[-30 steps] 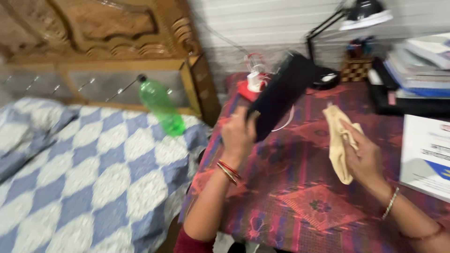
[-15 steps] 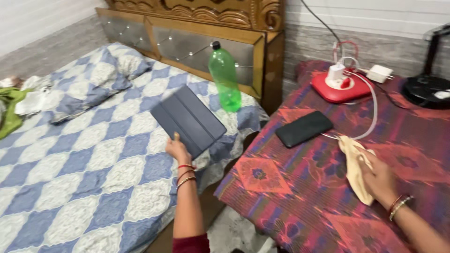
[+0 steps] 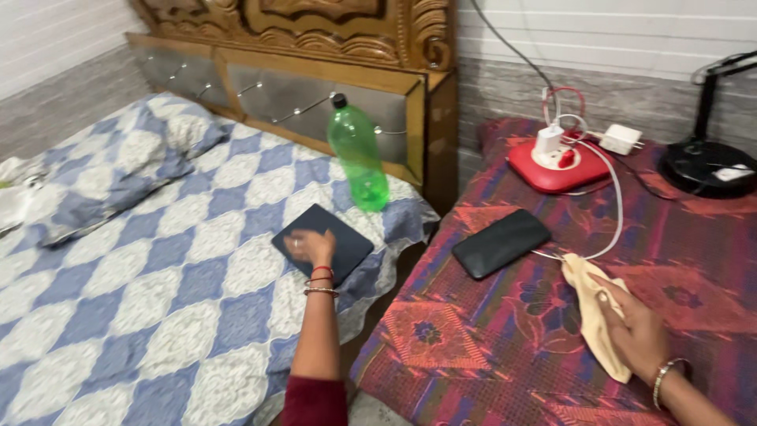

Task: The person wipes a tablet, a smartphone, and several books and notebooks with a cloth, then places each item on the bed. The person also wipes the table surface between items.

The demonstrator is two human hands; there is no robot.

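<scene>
Both hands busy: left hand (image 3: 309, 246) on dark tablet (image 3: 322, 241) (flat), right hand (image 3: 637, 330) gripping cream cloth (image 3: 593, 309).

The dark tablet case (image 3: 322, 244), which a second ago stands raised over the tabletop (image 3: 489, 331) in the left hand (image 3: 309, 246) and half a second ago is held tilted in the air above the bed (image 3: 158, 284), now lies flat on the checked bedspread, just in front of the green bottle (image 3: 357, 154). The left hand's fingers (image 3: 296, 243), earlier gripping the case's lower edge, now rest spread on top of it. The right hand (image 3: 635, 331), with the cream cloth (image 3: 593, 304) under its fingers, is now lower on the tabletop than a second ago.
</scene>
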